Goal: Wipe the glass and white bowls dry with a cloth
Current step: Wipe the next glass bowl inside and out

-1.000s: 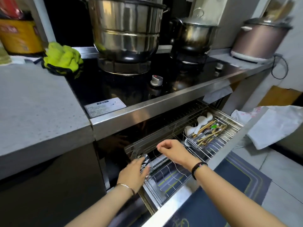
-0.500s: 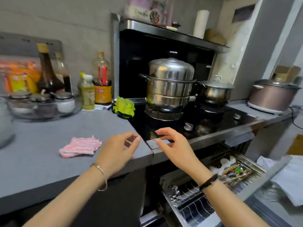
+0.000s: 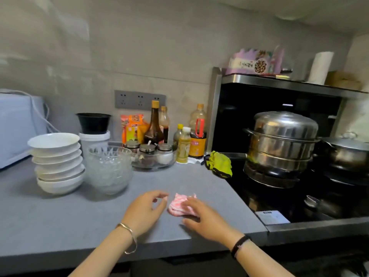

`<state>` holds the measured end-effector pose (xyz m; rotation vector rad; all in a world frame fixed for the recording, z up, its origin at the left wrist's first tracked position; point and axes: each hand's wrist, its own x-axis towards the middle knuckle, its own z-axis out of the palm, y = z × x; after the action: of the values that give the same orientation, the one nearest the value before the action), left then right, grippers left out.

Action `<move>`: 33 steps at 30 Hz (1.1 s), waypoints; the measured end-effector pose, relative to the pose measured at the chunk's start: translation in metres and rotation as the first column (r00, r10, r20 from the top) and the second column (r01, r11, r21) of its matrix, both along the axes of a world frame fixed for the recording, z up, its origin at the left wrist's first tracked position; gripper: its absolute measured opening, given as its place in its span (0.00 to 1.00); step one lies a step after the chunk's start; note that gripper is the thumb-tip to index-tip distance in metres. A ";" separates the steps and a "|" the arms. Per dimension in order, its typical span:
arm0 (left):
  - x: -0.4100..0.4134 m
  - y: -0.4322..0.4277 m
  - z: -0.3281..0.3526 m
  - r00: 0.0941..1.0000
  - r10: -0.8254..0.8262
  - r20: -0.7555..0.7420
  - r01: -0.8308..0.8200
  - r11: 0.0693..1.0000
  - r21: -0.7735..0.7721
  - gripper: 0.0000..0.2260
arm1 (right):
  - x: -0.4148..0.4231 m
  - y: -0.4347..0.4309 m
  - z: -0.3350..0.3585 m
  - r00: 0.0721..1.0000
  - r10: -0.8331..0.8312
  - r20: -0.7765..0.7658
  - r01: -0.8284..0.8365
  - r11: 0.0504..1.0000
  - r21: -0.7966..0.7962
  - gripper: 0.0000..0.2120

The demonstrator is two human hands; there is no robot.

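One pink-and-white striped cloth [image 3: 178, 205] lies on the counter [image 3: 60, 220], between the two hands. The right hand [image 3: 201, 216] rests its fingers, spread and fairly flat, on the cloth. The left hand [image 3: 145, 210], just left of the cloth, is loosely curled and holds nothing.

Beyond the left hand and to its left stand two stacks side by side. One is of white bowls [image 3: 57, 162], about six. The other is of glass bowls [image 3: 108, 168], whose number cannot be told.

Bare counter lies left of the left hand, in front of the stacks. The front edge runs under both wrists. Right of the right hand the counter meets a black stove [image 3: 279, 198].

The labels on the bottles [image 3: 153, 124] beyond the hands are too blurred to read.
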<state>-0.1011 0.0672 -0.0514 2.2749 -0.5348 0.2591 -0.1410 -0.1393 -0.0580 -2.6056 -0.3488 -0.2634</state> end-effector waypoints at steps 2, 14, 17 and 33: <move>0.005 0.003 -0.003 1.000 0.002 0.004 -0.002 1.000 -0.003 0.09 | 0.011 0.004 -0.005 0.999 -0.047 0.008 0.047 0.998 -0.036 0.23; 0.026 0.003 0.013 0.976 -0.199 -0.091 0.175 0.959 -0.221 0.10 | 0.036 0.010 0.043 0.987 0.081 -0.137 -0.012 0.897 0.442 0.18; 0.031 0.013 0.027 0.970 -0.199 -0.141 0.113 0.878 -0.465 0.07 | 0.039 0.025 0.059 0.941 0.194 -0.278 0.045 0.740 0.671 0.18; 0.057 0.099 0.064 0.812 0.362 0.457 -0.406 0.914 -0.001 0.18 | 0.064 0.095 0.064 0.799 0.446 -0.403 0.360 0.182 0.915 0.14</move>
<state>-0.0446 0.1662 0.0122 2.4086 -0.3064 1.0050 -0.0773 -0.0441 0.0061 -1.1445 0.0441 0.3388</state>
